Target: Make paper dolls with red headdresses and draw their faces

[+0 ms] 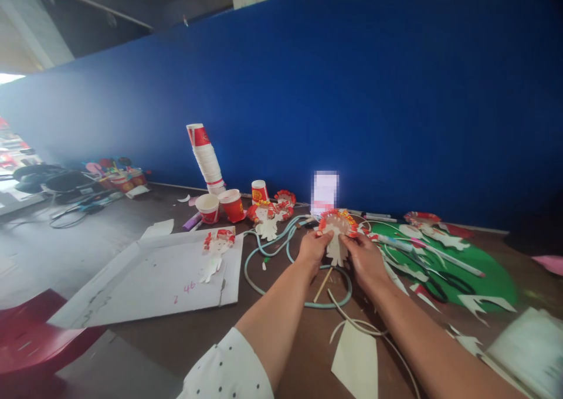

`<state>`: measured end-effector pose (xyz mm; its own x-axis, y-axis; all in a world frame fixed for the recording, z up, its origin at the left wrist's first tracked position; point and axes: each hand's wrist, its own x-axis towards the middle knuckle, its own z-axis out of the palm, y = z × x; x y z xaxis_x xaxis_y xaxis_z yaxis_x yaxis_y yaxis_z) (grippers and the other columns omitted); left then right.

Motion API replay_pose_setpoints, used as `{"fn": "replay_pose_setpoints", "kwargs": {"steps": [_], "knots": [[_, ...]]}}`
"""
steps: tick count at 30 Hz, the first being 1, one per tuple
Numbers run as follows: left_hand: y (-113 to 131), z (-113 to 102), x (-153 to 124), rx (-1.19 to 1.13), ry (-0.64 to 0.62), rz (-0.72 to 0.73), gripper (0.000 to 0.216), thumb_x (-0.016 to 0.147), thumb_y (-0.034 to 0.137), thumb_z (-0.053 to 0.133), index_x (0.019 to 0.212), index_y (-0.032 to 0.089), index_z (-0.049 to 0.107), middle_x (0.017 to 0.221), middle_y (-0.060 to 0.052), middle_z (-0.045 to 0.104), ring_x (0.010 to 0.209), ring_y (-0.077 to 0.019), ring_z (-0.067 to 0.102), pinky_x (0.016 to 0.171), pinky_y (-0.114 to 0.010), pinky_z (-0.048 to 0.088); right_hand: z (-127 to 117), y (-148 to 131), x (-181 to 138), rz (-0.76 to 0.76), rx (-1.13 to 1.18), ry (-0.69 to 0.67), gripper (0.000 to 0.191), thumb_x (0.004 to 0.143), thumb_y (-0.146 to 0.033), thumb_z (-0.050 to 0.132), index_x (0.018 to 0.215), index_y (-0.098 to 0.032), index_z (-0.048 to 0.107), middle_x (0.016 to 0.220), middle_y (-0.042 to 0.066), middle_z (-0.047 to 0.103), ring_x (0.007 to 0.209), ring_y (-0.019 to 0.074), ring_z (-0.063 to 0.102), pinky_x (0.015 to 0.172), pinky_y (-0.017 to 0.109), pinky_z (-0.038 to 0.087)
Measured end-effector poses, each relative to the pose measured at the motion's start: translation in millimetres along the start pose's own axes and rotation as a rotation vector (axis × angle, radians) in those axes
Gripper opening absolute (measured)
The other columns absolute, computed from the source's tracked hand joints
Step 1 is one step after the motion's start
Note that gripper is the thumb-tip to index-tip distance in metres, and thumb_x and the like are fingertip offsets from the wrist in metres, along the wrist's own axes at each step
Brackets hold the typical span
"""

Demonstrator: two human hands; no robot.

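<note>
Head view: hands pinching paper cutout; blue cord looped beneath, cup stack beyond

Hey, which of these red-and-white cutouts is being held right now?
The cutout just above the tan stick in view, held by the left hand and right hand; neither hand touches the other cutouts.

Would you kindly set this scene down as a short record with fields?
Held item: red-and-white paper cutout
Left hand: grips its left side
Right hand: grips its right side
White board: similar cutout lying on it
Green mat: scissors and paper scraps on it
Paper cups: stacked tall
Backdrop: blue wall
</note>
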<state>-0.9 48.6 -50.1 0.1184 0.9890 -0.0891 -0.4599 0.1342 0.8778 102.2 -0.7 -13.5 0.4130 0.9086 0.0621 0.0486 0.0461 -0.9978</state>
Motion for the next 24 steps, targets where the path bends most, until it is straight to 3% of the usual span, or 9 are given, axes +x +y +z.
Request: {"fn": "replay_pose_setpoints", "kwargs": {"steps": [8,24], "knots": [[1.7,-0.6,-0.9,0.039,0.022,0.005,0.033,0.058,0.038,0.083,0.068,0.014,0.063,0.056,0.000,0.059,0.048,-0.0111,0.050,0.053,-0.026,0.042,0.4,0.0,-1.4,0.002,-0.009,0.014,0.031,0.063,-0.044,0.070,0.081,-0.019,0.066,0.078,0.004,0.071,0.067,0.0197,0.062,0.063,0.030,0.049],[2.3,1.3,-3.6,-0.030,-0.079,-0.018,0.039,0.054,0.035,0.084,0.082,0.012,0.069,0.068,-0.004,0.066,0.059,-0.0140,0.058,0.064,-0.028,0.048,1.3,-2.6,-1.3,-0.023,-0.013,0.049,0.027,0.065,-0.042,0.069,0.078,-0.019,0.065,0.081,0.006,0.073,0.074,0.0222,0.065,0.067,0.032,0.049]]}}
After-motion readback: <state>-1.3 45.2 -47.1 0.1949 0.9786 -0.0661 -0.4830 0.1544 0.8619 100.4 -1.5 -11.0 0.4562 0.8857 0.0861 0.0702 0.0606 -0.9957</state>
